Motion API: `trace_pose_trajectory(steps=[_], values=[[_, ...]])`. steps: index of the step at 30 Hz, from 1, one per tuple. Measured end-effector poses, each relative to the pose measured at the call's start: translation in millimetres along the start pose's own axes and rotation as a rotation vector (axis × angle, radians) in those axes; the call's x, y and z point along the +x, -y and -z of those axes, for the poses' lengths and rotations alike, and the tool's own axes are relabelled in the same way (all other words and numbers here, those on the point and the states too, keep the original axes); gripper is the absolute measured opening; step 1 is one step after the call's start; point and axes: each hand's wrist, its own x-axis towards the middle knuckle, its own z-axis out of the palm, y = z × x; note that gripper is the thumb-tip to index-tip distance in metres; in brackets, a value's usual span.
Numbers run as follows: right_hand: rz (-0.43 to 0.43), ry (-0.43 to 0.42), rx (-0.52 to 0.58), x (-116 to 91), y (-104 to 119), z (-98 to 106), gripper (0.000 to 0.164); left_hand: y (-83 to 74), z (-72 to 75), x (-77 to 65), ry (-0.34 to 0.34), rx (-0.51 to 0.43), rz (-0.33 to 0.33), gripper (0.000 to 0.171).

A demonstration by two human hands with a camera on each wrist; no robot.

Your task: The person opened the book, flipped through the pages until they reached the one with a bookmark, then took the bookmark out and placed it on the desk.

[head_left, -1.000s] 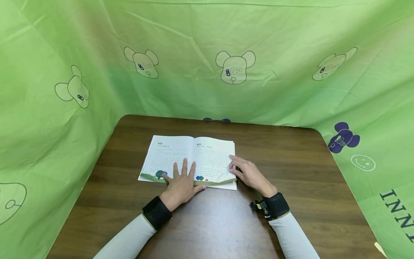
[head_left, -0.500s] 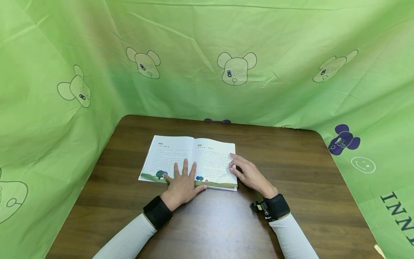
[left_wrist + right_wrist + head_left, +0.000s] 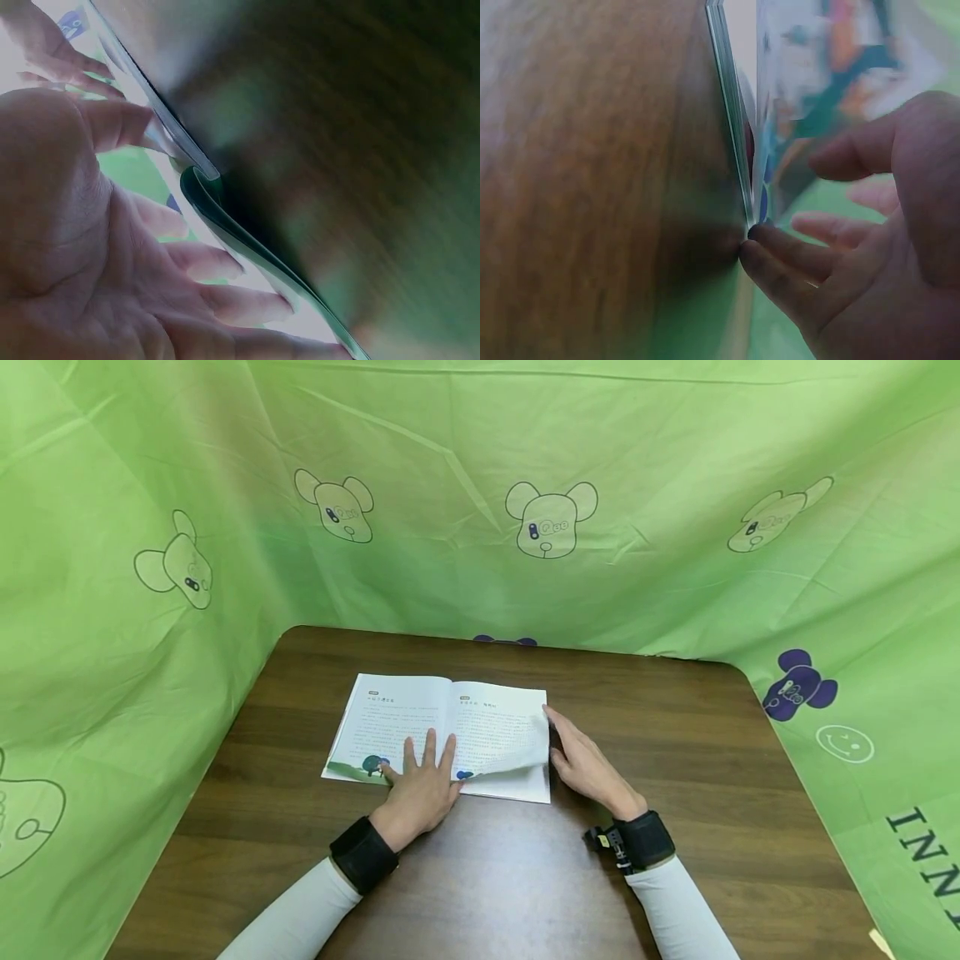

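Note:
An open book (image 3: 498, 714) with printed text and small coloured tree drawings lies on the table. My left hand (image 3: 420, 793) rests palm down across its lower middle, fingers spread over the left page and the fold. My right hand (image 3: 588, 768) is at the book's right edge, fingers extended and fingertips at the page's side. The right page's lower corner is lifted and curled, showing a white page (image 3: 517, 783) beneath. In the right wrist view, a raised page with a colourful picture (image 3: 810, 82) stands near my thumb (image 3: 862, 150), which is apart from the fingertips.
The brown wooden table (image 3: 712, 777) extends around the book on all sides. Green cloth (image 3: 420, 585) with bear-head prints hangs behind and at both sides. Black bands (image 3: 365, 854) are strapped round both wrists.
My right fingers have straightened and shifted outward to the page's edge. The right page's lower corner, flat half a second ago, now curls up. My left thumb has drawn in; the left palm stays put.

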Motion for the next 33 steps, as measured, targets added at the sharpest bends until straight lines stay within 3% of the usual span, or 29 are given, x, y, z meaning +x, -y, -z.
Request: trace_pose_trajectory(steps=[7,13,19,25,30,33], values=[[-0.08,0.061,0.017,1.0,0.0,-0.4,0.091,0.6,2.9,1.8,0.007,0.034,-0.005,0.072],[-0.054,0.128,-0.004,0.6,-0.8,-3.7,0.104,4.4,2.6,-0.5,0.0,-0.034,0.026,0.082],[-0.01,0.17,-0.04,-0.9,-1.5,-4.7,0.111,8.2,4.0,-3.7,-0.055,-0.098,0.068,0.079],[0.013,0.2,-0.054,-2.1,-2.0,-5.1,0.112,14.8,4.0,-7.4,-0.126,-0.135,0.067,0.071],[0.055,0.205,-0.046,-3.2,-2.6,-5.2,0.112,21.1,0.9,-11.8,-0.231,-0.119,0.024,0.059],[0.073,0.198,-0.045,-3.4,-2.8,-4.8,0.112,25.1,0.5,-13.0,-0.306,-0.166,0.043,0.056]])
